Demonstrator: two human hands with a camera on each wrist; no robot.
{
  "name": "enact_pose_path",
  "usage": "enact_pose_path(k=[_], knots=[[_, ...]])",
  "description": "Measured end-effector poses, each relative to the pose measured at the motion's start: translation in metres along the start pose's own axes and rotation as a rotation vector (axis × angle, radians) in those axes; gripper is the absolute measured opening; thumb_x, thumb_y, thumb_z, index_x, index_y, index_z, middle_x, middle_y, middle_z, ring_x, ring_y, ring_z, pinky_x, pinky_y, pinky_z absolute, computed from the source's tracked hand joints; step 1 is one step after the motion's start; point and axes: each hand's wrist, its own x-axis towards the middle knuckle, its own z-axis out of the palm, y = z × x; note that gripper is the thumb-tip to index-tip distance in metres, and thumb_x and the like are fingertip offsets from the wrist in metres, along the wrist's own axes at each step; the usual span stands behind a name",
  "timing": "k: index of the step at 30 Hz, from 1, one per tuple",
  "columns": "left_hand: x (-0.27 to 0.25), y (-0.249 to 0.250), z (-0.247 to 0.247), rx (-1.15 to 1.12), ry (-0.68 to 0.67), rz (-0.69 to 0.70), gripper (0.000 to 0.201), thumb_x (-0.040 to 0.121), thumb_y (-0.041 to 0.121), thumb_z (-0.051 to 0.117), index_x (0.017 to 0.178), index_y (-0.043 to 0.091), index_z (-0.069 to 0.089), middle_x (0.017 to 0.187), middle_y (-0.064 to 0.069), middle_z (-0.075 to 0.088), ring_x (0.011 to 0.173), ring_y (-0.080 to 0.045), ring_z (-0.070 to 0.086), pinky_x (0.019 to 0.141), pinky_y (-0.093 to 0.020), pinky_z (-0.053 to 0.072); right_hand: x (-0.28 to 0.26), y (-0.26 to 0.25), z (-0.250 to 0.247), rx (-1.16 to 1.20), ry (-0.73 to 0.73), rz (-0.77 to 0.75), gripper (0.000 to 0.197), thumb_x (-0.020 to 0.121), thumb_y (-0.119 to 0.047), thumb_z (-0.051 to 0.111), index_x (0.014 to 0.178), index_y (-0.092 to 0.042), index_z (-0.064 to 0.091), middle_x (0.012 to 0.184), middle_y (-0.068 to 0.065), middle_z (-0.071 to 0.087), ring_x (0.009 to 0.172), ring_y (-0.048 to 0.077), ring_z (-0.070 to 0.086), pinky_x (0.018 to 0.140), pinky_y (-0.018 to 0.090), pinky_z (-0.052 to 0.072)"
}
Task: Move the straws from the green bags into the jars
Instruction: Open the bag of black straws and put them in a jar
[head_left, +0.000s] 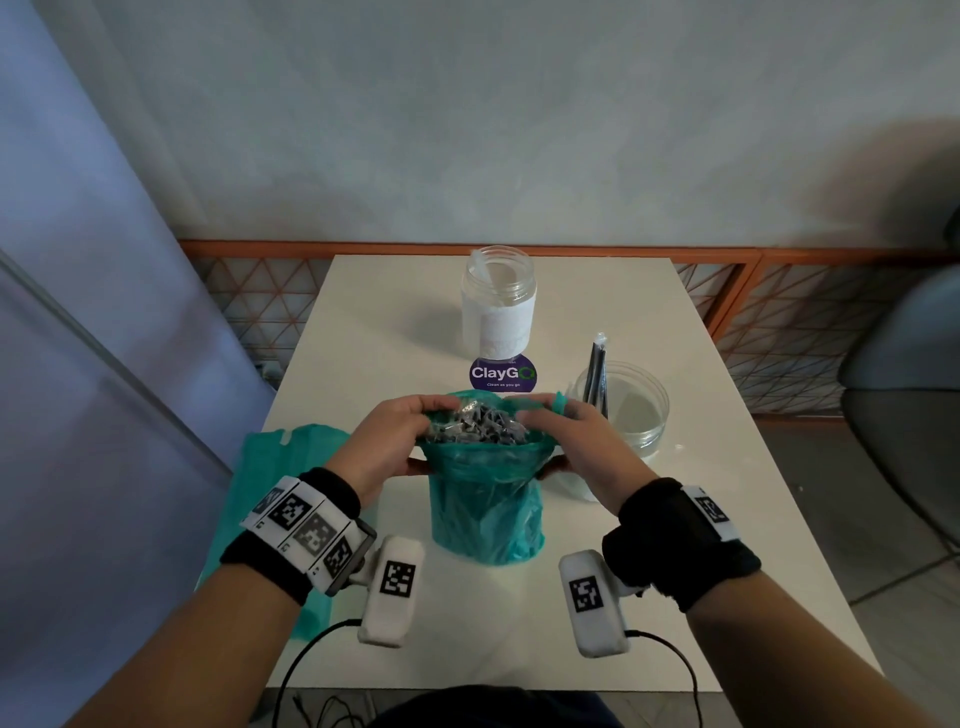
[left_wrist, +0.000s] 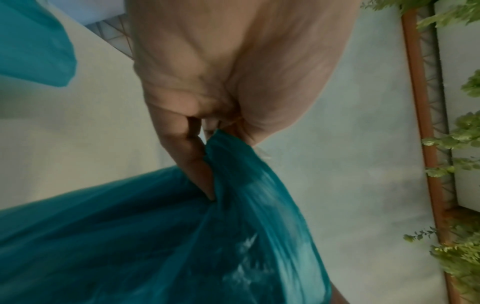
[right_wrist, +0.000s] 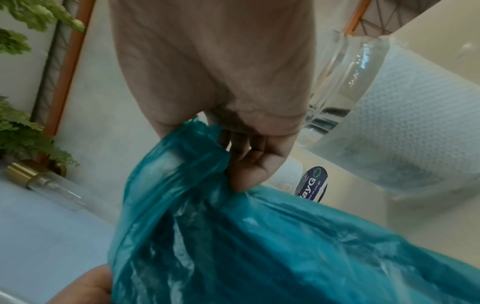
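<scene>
My left hand (head_left: 395, 441) and right hand (head_left: 582, 441) each pinch the rolled rim of the green bag (head_left: 485, 514); wrapped straws (head_left: 475, 428) bristle between my grips.

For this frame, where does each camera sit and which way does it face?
Head: worn on the head, looking forward and down at the table; both forearms, left hand and right hand show.
Left wrist: looks along the left hand's palm at its fingers pinching the green bag.
Right wrist: looks along the right hand's palm; nearer jar alongside.
All views share the green bag.
</scene>
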Motion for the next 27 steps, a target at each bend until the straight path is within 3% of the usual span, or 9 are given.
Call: enact_pose_path(k=[3, 6, 9, 11, 16, 19, 22, 24, 27], knots=[[-0.003, -0.004, 0.001, 0.026, -0.02, -0.001, 0.047, 0.087, -0.006, 0.035, 0.102, 0.022, 0.07, 0.101, -0.008, 0.067, 0.089, -0.018, 0.059, 0.071, -0.034, 0.058, 0.001, 0.003, 0.001, 0.009, 0.062, -0.056, 0.024, 0.093, -0.003, 0.055, 0.095, -0.022, 0.07, 0.077, -0.001, 0.069, 0.062, 0.013, 0.065, 0.052, 0.025, 0.052], [-0.002, -0.008, 0.005, 0.018, -0.01, -0.056, 0.05, 0.086, -0.007, 0.035, 0.11, 0.019, 0.07, 0.107, -0.011, 0.067, 0.097, -0.02, 0.059, 0.063, -0.029, 0.057, -0.001, 0.01, 0.007, -0.088, 0.113, -0.004, 0.036, 0.094, 0.0, 0.045, 0.085, -0.022, 0.072, 0.073, 0.0, 0.066, 0.05, 0.009, 0.058, 0.046, 0.021, 0.048], [0.001, -0.011, 0.011, -0.028, -0.018, -0.131, 0.037, 0.09, -0.001, 0.041, 0.108, 0.011, 0.071, 0.099, -0.01, 0.064, 0.092, -0.017, 0.057, 0.053, -0.023, 0.052, 0.001, 0.013, 0.011, -0.256, 0.143, 0.106, 0.037, 0.093, 0.002, 0.037, 0.09, -0.016, 0.07, 0.063, 0.001, 0.056, 0.038, 0.008, 0.046, 0.035, 0.016, 0.039], [0.001, -0.01, 0.012, -0.054, -0.006, -0.138, 0.025, 0.093, 0.01, 0.049, 0.102, 0.013, 0.072, 0.095, -0.006, 0.065, 0.089, -0.015, 0.057, 0.059, -0.024, 0.051, 0.0, 0.007, 0.01, -0.279, 0.131, 0.127, 0.034, 0.095, -0.001, 0.038, 0.096, -0.013, 0.07, 0.061, 0.003, 0.052, 0.033, 0.009, 0.041, 0.032, 0.015, 0.036], [-0.004, 0.0, 0.005, -0.216, -0.068, -0.019, 0.034, 0.092, 0.039, 0.057, 0.117, 0.018, 0.065, 0.113, 0.001, 0.067, 0.105, -0.012, 0.06, 0.083, -0.033, 0.054, -0.013, -0.022, 0.004, 0.051, -0.049, 0.135, 0.046, 0.091, 0.003, 0.042, 0.127, -0.019, 0.061, 0.101, 0.011, 0.063, 0.073, 0.024, 0.06, 0.052, 0.033, 0.06], [-0.004, -0.004, 0.008, -0.274, -0.105, 0.098, 0.055, 0.083, 0.015, 0.07, 0.135, 0.015, 0.052, 0.128, 0.002, 0.062, 0.115, -0.013, 0.061, 0.085, -0.027, 0.057, -0.015, -0.017, 0.005, 0.177, -0.121, 0.066, 0.067, 0.087, 0.018, 0.041, 0.143, -0.02, 0.042, 0.129, 0.013, 0.059, 0.098, 0.029, 0.065, 0.07, 0.037, 0.063], [0.0, -0.012, 0.009, -0.264, -0.09, 0.122, 0.075, 0.073, -0.015, 0.07, 0.136, 0.02, 0.051, 0.139, -0.001, 0.053, 0.123, -0.02, 0.056, 0.078, -0.022, 0.058, -0.015, -0.004, 0.008, 0.196, -0.123, -0.004, 0.078, 0.083, 0.026, 0.039, 0.141, -0.026, 0.04, 0.12, 0.003, 0.063, 0.098, 0.02, 0.067, 0.075, 0.032, 0.062], [0.002, -0.017, 0.008, -0.267, -0.094, 0.126, 0.08, 0.07, -0.019, 0.07, 0.134, 0.026, 0.053, 0.145, -0.002, 0.045, 0.125, -0.02, 0.054, 0.079, -0.022, 0.058, -0.016, 0.004, 0.009, 0.224, -0.144, -0.033, 0.08, 0.081, 0.029, 0.037, 0.133, -0.031, 0.044, 0.115, -0.003, 0.065, 0.1, 0.017, 0.067, 0.08, 0.032, 0.06], [-0.001, -0.024, 0.004, -0.28, -0.128, 0.093, 0.08, 0.07, -0.015, 0.072, 0.133, 0.031, 0.053, 0.146, -0.004, 0.042, 0.122, -0.019, 0.056, 0.08, -0.025, 0.058, -0.016, 0.014, 0.007, 0.264, -0.157, -0.033, 0.084, 0.08, 0.028, 0.041, 0.141, -0.03, 0.041, 0.133, 0.006, 0.057, 0.116, 0.024, 0.062, 0.085, 0.033, 0.059]])
